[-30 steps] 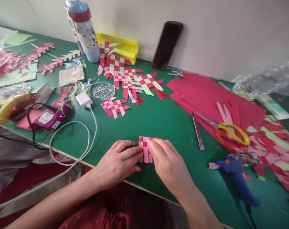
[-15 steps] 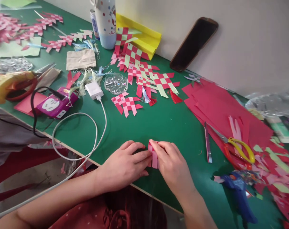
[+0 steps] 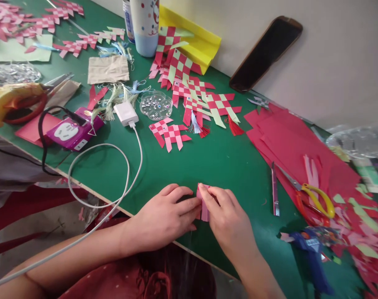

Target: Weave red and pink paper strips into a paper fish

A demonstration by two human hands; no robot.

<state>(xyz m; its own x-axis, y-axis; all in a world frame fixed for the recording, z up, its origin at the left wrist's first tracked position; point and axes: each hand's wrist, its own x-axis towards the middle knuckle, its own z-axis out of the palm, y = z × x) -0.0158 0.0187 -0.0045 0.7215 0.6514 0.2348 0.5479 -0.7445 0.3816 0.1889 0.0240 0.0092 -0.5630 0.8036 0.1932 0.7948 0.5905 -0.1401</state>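
Note:
Near the table's front edge, a small piece of woven pink and red paper strips (image 3: 204,211) lies between my hands. My left hand (image 3: 168,214) holds its left side with the fingertips. My right hand (image 3: 224,209) presses on its top and right side with closed fingers, which cover much of the paper. Beyond my hands sit two small woven pink and red paper fish (image 3: 173,133). Farther back are several red and green woven fish (image 3: 220,104), some with tassels, beside a round case of small eyes (image 3: 156,106).
Right of my hands lie a craft knife (image 3: 275,191), scissors (image 3: 316,199), a blue glue gun (image 3: 312,253) and red paper sheets (image 3: 301,141). A white cable (image 3: 128,178) loops at left, near a purple power socket (image 3: 73,128). A bottle (image 3: 145,29) and phone (image 3: 265,54) stand behind.
The view has shifted slightly, so most table items appear a little higher or farther right. Both hands keep nearly the same grip on the woven paper.

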